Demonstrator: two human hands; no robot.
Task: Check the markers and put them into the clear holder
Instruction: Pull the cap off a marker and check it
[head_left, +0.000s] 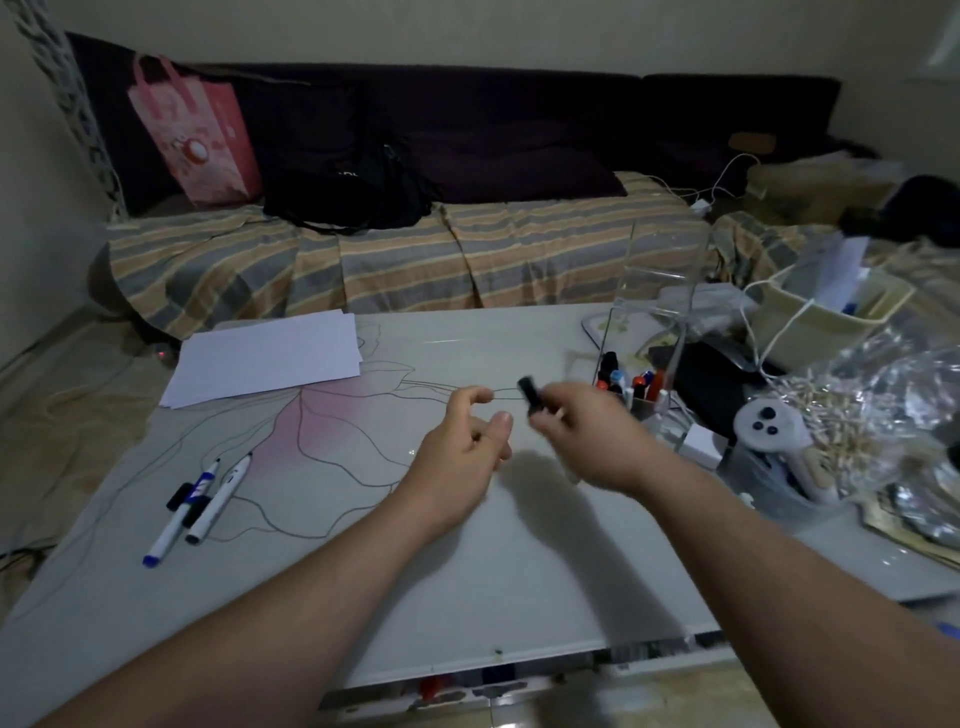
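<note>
- Grey tabletop (467, 545) w/ a pink-and-line leaf pattern fills the centre of the frame; two bare forearms reach in from the bottom edge.
- Right hand (587, 441), centre-right, pinches one black marker (531, 397); it's motion-blurred, so cap on or off can't be told.
- Left hand (462, 447), centre, holds nothing; fingers loosely curled, thumb & index tips apart.
- Clear holder (644, 338) stands just right of the right hand, approx. upper right of the table. Inside it are several markers (631, 387) w/ black, blue and red caps, too crowded to count.
- 2 white markers (200, 506) lie side by side at lower left of the table, one w/ a blue end; their printing is too small to read.
- 1 stack of white paper (265, 358) at upper left of the table.
- 1 pink bag (200, 130) on the sofa (395, 260), upper left; its print is not legible.
- 1 cream basket (831, 312) and 1 white controller (769, 423) at right edge.
</note>
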